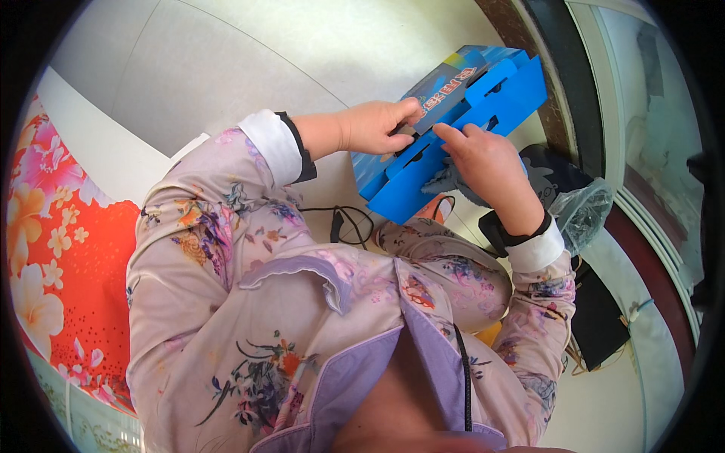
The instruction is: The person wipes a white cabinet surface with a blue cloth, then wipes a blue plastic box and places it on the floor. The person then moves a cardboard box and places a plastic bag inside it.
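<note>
Before me a blue cardboard box (391, 198) lies tilted, its long flap folded outward and slots showing along the edge. The printed face bears writing. My left hand (385, 127) is at the box's near left part, thumb and fingers bent around its open edge. Just right of it, my right hand (481, 156) touches the same edge with its fingertips, the other fingers curled. A grey fluffy cloth (453, 180) shows under my right hand; whether that hand holds it I cannot tell. What is inside the box is mostly hidden.
A black cable (354, 223) lies on the tiled floor below the box. To the right are a clear plastic bag (583, 212), a flat black object (597, 317) and a sliding door frame (651, 226). Red floral fabric (85, 255) covers something at the left.
</note>
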A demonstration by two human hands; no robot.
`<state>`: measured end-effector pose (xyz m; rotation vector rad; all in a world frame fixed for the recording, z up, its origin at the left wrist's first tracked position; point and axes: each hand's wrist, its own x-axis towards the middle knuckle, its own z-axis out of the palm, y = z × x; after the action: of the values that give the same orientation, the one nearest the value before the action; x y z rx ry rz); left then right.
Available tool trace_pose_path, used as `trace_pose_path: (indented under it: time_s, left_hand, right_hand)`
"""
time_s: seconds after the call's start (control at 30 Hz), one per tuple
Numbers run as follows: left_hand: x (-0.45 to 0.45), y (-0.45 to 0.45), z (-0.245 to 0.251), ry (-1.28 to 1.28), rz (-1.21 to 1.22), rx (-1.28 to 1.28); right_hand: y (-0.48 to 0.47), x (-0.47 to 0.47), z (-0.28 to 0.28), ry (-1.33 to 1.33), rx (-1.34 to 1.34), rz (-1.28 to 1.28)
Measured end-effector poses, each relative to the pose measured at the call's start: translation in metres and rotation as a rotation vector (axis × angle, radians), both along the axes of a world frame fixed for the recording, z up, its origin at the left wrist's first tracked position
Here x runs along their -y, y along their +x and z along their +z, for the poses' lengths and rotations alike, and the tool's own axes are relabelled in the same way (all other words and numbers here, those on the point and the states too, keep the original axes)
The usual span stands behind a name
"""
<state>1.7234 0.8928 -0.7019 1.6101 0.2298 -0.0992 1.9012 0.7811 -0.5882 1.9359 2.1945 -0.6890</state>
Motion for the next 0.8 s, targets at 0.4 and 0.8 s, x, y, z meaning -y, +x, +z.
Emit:
trace_pose_path:
  time_s: [0.4, 0.8]
  left_hand:
    - [0.0, 0.001, -0.006, 0.038, 0.033, 0.036]
    - [-0.001, 0.005, 0.004, 0.151, -0.061, 0.041]
  right_hand:
    - [-0.008, 0.0, -0.002, 0.045, 0.06, -0.042]
    - [-0.012, 0.0, -0.004, 0.112, 0.03, -0.087]
